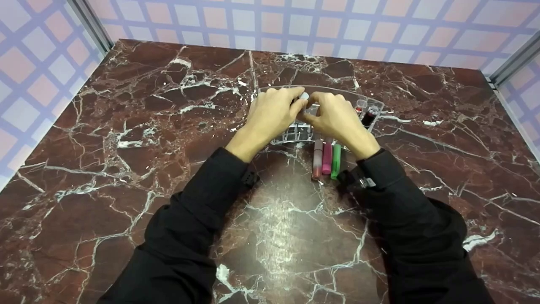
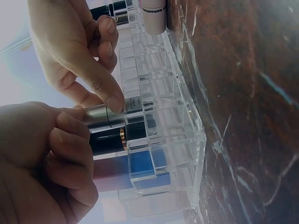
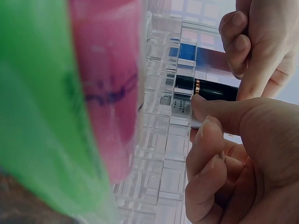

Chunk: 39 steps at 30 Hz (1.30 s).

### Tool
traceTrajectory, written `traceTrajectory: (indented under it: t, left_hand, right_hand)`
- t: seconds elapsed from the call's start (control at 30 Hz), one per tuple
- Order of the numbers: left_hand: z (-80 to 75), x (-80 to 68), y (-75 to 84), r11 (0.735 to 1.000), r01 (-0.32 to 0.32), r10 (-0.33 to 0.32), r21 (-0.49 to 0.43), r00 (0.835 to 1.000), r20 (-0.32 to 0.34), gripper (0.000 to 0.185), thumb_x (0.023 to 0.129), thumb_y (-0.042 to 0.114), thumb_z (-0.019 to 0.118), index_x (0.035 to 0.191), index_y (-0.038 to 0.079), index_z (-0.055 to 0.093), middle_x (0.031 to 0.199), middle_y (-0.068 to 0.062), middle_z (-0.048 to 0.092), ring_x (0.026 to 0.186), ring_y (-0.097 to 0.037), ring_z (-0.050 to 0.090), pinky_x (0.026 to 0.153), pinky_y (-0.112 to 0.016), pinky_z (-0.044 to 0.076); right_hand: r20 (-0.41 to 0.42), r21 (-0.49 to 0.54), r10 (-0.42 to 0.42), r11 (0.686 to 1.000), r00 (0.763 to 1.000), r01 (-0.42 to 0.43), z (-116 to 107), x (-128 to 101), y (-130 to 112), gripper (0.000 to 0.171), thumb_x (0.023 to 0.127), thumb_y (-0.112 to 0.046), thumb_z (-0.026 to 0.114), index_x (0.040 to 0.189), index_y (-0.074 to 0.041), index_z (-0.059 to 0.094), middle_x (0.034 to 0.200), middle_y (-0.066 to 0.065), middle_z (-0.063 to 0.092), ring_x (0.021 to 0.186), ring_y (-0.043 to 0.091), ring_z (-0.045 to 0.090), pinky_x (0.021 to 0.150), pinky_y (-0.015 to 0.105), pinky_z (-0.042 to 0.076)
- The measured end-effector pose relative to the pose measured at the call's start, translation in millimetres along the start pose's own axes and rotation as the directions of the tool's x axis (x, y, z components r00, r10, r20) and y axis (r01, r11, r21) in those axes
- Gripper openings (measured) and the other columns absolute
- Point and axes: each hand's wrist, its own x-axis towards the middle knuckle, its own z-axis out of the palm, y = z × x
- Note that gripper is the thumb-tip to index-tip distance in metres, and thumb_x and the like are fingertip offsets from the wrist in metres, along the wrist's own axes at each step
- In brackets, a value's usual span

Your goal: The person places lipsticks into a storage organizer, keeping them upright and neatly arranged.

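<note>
On the dark red marble tabletop (image 1: pixel 126 169), boxed in by pink-and-lilac checked walls (image 1: pixel 38 63), sits a clear acrylic compartment organizer (image 1: pixel 371 105). Both grips pinch a silver tube (image 2: pixel 105 116) over its slots: left hand (image 1: pixel 270 114), right hand (image 1: pixel 335 118). Just in front lie pink (image 1: pixel 327 158), green (image 1: pixel 336 160) and reddish tubes (image 1: pixel 317 160).

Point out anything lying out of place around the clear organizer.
Three tubes, a reddish tube, a pink tube and a green tube, lie flat on the marble table just outside the clear organizer, while other items stand upright in its compartments. Nothing looks spilled or broken.
</note>
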Motion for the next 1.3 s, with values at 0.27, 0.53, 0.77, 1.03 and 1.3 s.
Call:
traceTrajectory:
  t: [0.27, 0.53, 0.77, 1.03, 1.3]
  left_hand:
    - [0.3, -1.0, 0.0, 1.0, -0.005, 0.005, -0.015, 1.0, -0.026, 0.031, 0.106, 0.035, 0.053, 0.129, 0.02, 0.067, 0.08, 0.0, 0.064, 0.057, -0.012, 0.049, 0.052, -0.028, 0.039]
    - [0.7, -1.2, 0.1, 1.0, 0.013, -0.013, -0.013, 1.0, -0.017, 0.04, 0.107, 0.036, 0.051, 0.142, 0.019, 0.059, 0.091, -0.003, 0.07, 0.055, -0.012, 0.048, 0.05, -0.028, 0.039]
    - [0.5, -1.3, 1.0, 1.0, 0.015, -0.015, -0.016, 1.0, -0.018, 0.041, 0.107, 0.038, 0.05, 0.143, 0.021, 0.058, 0.089, -0.002, 0.07, 0.055, -0.012, 0.049, 0.049, -0.028, 0.04]
    - [-3.7, -2.5, 4.9, 1.0, -0.001, -0.001, -0.027, 0.999, -0.042, 0.038, 0.108, 0.034, 0.05, 0.141, 0.019, 0.061, 0.074, 0.002, 0.062, 0.049, -0.009, 0.041, 0.044, -0.025, 0.034]
    - [-12.0, -5.8, 15.7, 1.0, -0.018, 0.017, -0.022, 0.998, -0.067, 0.033, 0.106, 0.035, 0.054, 0.13, 0.015, 0.065, 0.066, 0.005, 0.055, 0.048, -0.008, 0.039, 0.045, -0.022, 0.032]
  right_hand:
    - [0.018, 0.018, -0.003, 1.0, 1.0, 0.002, -1.3, -0.9, 0.2, 0.035, 0.095, -0.033, 0.07, 0.118, -0.006, 0.069, 0.082, 0.009, 0.072, 0.062, 0.021, 0.065, 0.054, 0.034, 0.051]
    - [0.025, 0.011, -0.003, 1.0, 1.0, 0.003, -2.4, -1.4, -0.3, 0.036, 0.097, -0.034, 0.068, 0.12, -0.005, 0.068, 0.084, 0.01, 0.072, 0.061, 0.022, 0.064, 0.053, 0.034, 0.051]
    - [0.03, 0.008, -0.018, 1.0, 0.999, 0.018, -6.6, -3.1, 0.6, 0.038, 0.098, -0.036, 0.068, 0.122, -0.006, 0.068, 0.09, 0.011, 0.073, 0.063, 0.022, 0.065, 0.057, 0.036, 0.052]
    - [0.072, 0.031, -0.025, 0.999, 0.997, 0.023, -19.7, -12.1, 1.9, 0.038, 0.1, -0.033, 0.067, 0.125, -0.005, 0.066, 0.086, 0.01, 0.073, 0.06, 0.019, 0.066, 0.06, 0.035, 0.055]
    - [0.122, 0.02, -0.095, 0.995, 0.988, 0.094, -35.7, -26.2, 5.0, 0.033, 0.099, -0.029, 0.067, 0.121, -0.004, 0.066, 0.095, 0.013, 0.074, 0.067, 0.023, 0.069, 0.069, 0.04, 0.058]
